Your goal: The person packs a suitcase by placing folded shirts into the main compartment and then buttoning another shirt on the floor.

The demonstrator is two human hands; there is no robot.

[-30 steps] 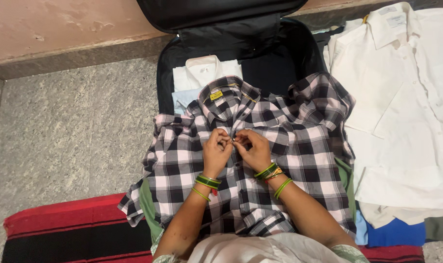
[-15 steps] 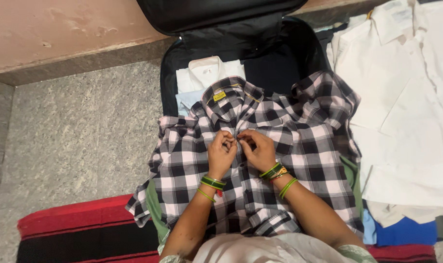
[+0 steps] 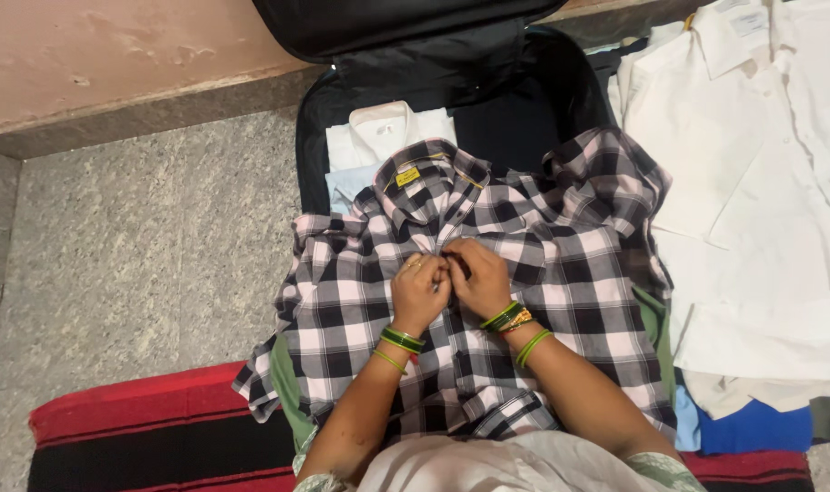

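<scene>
Hands together at the middle of a checked shirt (image 3: pixel 488 301), black, white and pale pink, spread front-up across the lower edge of an open black suitcase (image 3: pixel 524 118) and over the lap. Left hand (image 3: pixel 419 292) closed, fingers curled in and pinching the shirt's front edge just below the collar, a ring on one finger, green bangles (image 3: pixel 401 341) at the wrist. Right hand (image 3: pixel 479 281) closed likewise, fingertips pressed to the same seam and touching the left hand's, green and gold bangles (image 3: pixel 515 323) on that wrist. Too small to tell whether a button sits between the fingertips. Collar (image 3: pixel 424 178) lying open toward the suitcase, a small yellow label (image 3: pixel 407 176) inside it; one sleeve bunched up at the upper right, the other trailing down at the lower left over a strip of green cloth (image 3: pixel 283 387). Folded white shirt (image 3: pixel 387 137) lying inside the suitcase, partly covered by the checked collar, a pale blue garment (image 3: pixel 346 187) just under it. Raised lid of the suitcase at the top edge. Heap of white shirts (image 3: pixel 761 200) spread just to the right, overlapping one another, with blue fabric (image 3: pixel 752 426) showing beneath the lower edge. Red and black striped blanket (image 3: pixel 141 428) along the bottom, on a grey speckled stone floor (image 3: pixel 132 246), a low pinkish step (image 3: pixel 114 64) beyond it.
</scene>
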